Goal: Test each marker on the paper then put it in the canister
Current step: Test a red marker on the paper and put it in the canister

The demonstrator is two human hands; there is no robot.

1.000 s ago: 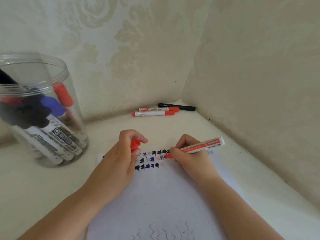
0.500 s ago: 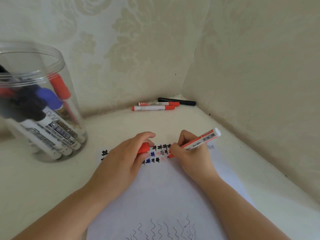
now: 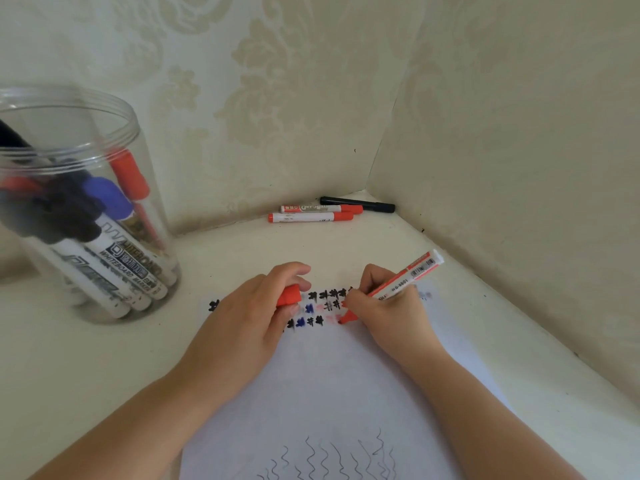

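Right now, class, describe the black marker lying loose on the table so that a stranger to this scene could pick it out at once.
Start at the far corner where the two papered walls meet the table. Three markers lie there side by side along the back wall. The black marker is the one nearest the corner, slim and black all over, while the two red-capped markers beside it have white barrels.

Canister stands left of the paper; 3 markers lie behind it.
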